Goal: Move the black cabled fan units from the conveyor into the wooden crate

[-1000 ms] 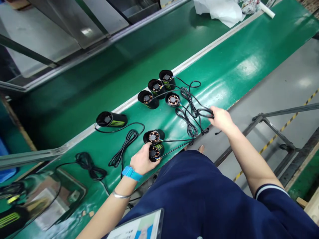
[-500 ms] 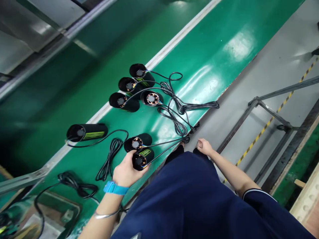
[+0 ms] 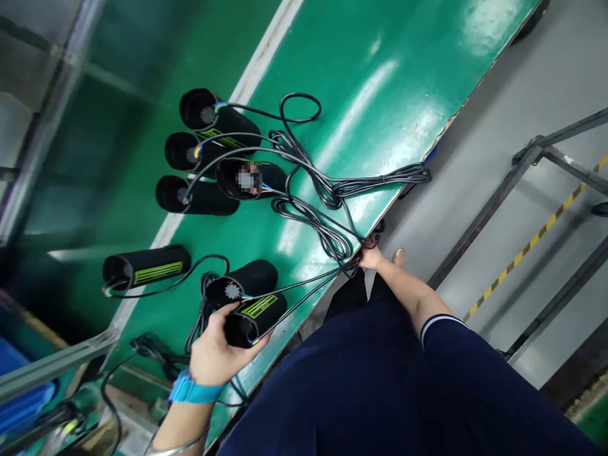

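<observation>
My left hand (image 3: 216, 351), a blue band at its wrist, grips the open end of a black cylinder (image 3: 268, 315) with a yellow-green striped label. The thumb and fingers sit on either side of its rim. Right against it lies a second black cylinder (image 3: 259, 275), with a round toothed grey part and coloured wires inside. Cables run from both cylinders to the bench edge. There my right hand (image 3: 371, 258) is closed around black cable (image 3: 354, 267) hanging at the edge. Its fingertips are partly hidden by the cable.
More black cylinders with cables lie further up the green bench (image 3: 351, 57). Coiled cables (image 3: 327, 237) spread between them and the edge. Another cylinder (image 3: 156, 265) rests at left by a metal rail. A metal frame (image 3: 484, 221) stands on the grey floor at right.
My right hand has moved from beside the bench to the cable at its edge. My left hand stays on the same cylinder. The view has turned and shifted.
</observation>
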A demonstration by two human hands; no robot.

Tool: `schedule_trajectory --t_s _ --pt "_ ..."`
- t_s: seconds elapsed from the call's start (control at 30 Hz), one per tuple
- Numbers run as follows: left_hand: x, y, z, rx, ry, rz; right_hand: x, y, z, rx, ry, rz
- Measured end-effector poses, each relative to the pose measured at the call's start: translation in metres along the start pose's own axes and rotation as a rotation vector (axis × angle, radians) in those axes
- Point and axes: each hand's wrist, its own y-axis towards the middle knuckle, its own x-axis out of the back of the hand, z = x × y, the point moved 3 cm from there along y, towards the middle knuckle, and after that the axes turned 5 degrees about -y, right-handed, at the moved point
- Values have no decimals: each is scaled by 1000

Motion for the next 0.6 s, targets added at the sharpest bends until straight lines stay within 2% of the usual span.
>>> schedule_trajectory --t_s 0.07,0.13,0.27,0.3,0.33,0.4,0.47,0.53,0.6 --pt "-2 3 -1 13 -21 12 16 -22 -10 6 -14 22" --pt "-5 8 -3 13 -37 14 39 -57 -22 -19 -33 20" --pt "-8 20 -12 -8 -78 32 100 -142 -36 -103 -64 -25" --pt "-7 23 -16 -24 -98 44 117 -160 -37 -176 -52 -15" --pt "-6 27 -19 -46 -122 53 133 -176 -36 -210 -2 45" --pt "0 33 -25 -98 -178 57 162 -199 -25 -165 202 189" --pt "11 39 -30 -154 -234 49 191 -212 -12 -163 316 223" --pt "25 45 -35 -221 -279 34 215 -218 3 -182 314 142" --pt "41 51 -41 -286 -313 24 237 -223 21 -174 231 -21"
